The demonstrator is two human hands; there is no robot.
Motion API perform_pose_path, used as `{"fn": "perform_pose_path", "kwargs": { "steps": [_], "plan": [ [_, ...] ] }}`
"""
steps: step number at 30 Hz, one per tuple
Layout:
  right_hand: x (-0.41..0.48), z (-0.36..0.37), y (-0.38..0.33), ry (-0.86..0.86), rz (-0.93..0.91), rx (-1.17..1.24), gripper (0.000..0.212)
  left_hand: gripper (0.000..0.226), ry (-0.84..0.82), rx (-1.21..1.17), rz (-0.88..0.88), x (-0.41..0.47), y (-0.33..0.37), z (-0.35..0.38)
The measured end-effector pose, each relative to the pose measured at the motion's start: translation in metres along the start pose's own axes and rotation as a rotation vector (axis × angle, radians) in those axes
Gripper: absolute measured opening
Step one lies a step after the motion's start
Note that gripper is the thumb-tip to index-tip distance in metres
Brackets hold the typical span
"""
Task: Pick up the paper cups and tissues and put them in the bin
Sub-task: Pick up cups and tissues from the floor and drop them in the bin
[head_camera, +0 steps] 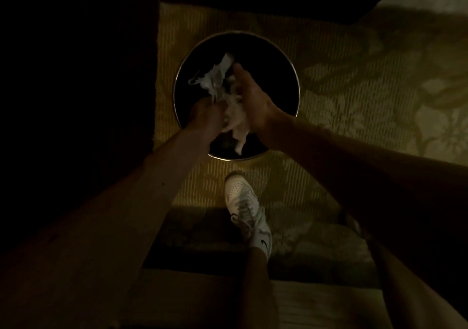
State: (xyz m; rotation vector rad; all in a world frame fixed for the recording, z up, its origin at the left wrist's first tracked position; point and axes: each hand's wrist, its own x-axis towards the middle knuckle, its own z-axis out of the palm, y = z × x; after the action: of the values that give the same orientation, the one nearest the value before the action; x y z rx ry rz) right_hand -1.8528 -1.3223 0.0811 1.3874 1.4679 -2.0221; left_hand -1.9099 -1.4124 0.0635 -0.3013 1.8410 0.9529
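- Head view looks straight down into a round black bin [297, 93] with a thin metal rim, standing on patterned yellow-green carpet [342, 115].
- Your left hand [205, 117] grips the near end of the crumpled white tissues [220, 83], held over the bin's mouth.
- Your right hand [253, 100] clasps the same bunch from the right; its fingers seem curled round the paper, though the dim light blurs them.
- Your white laced trainer [244, 202] stands on the carpet just beside the bin.

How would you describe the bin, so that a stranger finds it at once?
Look at the patterned yellowish carpet; the bin stands on it, ahead of the white shoe, beneath the left hand and right hand holding crumpled tissues. It alone is round, black inside, with a thin shiny rim.
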Motion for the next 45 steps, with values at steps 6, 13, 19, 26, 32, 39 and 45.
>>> {"fn": "perform_pose_path", "kwargs": {
  "steps": [6,13,19,26,32,39,45],
  "plan": [
    [0.001,-0.013,-0.010,-0.035,-0.101,-0.142,0.072,0.042,0.019,0.291,0.224,0.005,0.015,-0.010],
    [-0.067,-0.071,-0.034,0.102,-0.168,-0.159,0.043,0.019,0.109,0.500,0.411,-0.061,0.076,-0.009],
    [-0.184,-0.160,-0.043,0.309,-0.168,-0.030,0.035,0.014,-0.124,0.707,0.588,-0.178,0.144,0.073],
    [-0.289,-0.313,0.019,0.616,-0.115,0.313,0.033,0.011,-0.522,0.916,0.790,-0.286,0.161,0.257],
    [-0.355,-0.429,0.126,0.824,0.185,0.662,0.050,0.018,-0.706,0.962,0.608,-0.319,0.100,0.442],
    [-0.373,-0.519,0.238,0.873,0.415,0.772,0.044,0.014,-0.761,1.081,0.392,-0.312,0.031,0.599],
    [-0.352,-0.590,0.283,0.766,0.489,0.890,0.028,0.016,-0.758,1.302,0.262,-0.263,0.006,0.701]
  ]
}}
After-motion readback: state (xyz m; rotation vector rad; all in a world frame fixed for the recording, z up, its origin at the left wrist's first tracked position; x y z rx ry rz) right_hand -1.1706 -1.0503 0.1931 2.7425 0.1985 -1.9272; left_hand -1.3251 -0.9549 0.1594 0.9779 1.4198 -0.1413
